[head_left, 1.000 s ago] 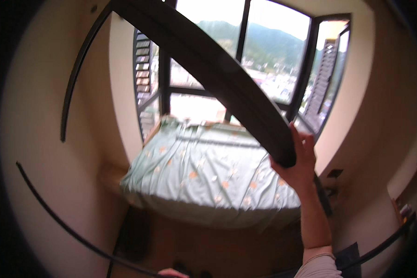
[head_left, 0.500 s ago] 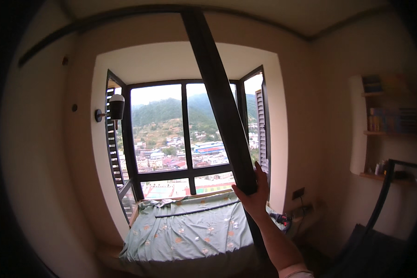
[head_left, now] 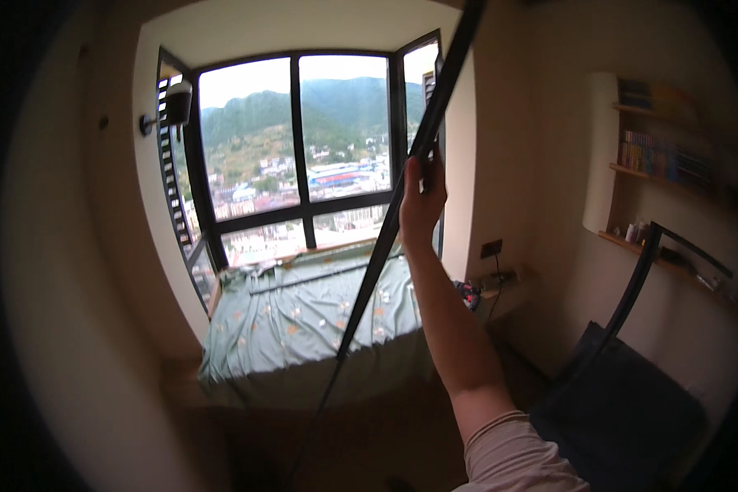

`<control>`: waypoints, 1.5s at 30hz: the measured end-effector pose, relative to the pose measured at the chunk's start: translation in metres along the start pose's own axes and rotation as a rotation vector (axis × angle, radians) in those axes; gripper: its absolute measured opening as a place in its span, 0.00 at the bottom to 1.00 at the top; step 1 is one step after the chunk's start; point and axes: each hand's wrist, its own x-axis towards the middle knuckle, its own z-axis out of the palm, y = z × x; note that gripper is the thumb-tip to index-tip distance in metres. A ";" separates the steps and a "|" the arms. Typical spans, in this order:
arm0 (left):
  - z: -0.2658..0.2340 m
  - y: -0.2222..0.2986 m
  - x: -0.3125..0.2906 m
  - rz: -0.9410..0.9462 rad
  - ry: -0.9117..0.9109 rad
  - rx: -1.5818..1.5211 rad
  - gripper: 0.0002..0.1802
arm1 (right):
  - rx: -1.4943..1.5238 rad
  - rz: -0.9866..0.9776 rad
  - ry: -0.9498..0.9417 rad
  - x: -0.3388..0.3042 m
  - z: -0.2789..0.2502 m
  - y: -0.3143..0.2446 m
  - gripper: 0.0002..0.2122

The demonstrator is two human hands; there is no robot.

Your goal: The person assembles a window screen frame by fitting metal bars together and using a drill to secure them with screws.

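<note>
My right hand (head_left: 424, 201) is raised in front of the window, closed around a long dark bar (head_left: 444, 82). This bar slants from the top of the view down to the lower left and looks narrow from this side. Its lower end thins out into the dark below the bay-window bed. My right arm reaches up from the lower edge in a light short sleeve. My left hand is out of view.
A green patterned cloth (head_left: 303, 328) covers the window ledge, with a thin dark strip (head_left: 303, 280) lying on it. A wall lamp (head_left: 178, 102) sticks out at left. At right are shelves (head_left: 631, 170), a dark angled frame (head_left: 631, 287) and a dark flat-sided object (head_left: 623, 394).
The bar has turned from its broad face to a narrow edge and now leans the other way, its top to the right. My right hand has risen with it, and the view has tilted down.
</note>
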 end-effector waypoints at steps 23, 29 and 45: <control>0.037 -0.019 0.066 -0.105 -0.045 -0.089 0.12 | 0.533 0.568 0.282 -0.125 0.050 0.073 0.13; 0.093 -0.017 0.109 -0.080 0.018 -0.015 0.12 | 0.549 0.790 0.393 -0.135 0.046 0.169 0.15; 0.161 -0.031 0.292 -0.130 0.085 0.032 0.13 | 0.378 1.146 0.599 -0.211 0.067 0.430 0.17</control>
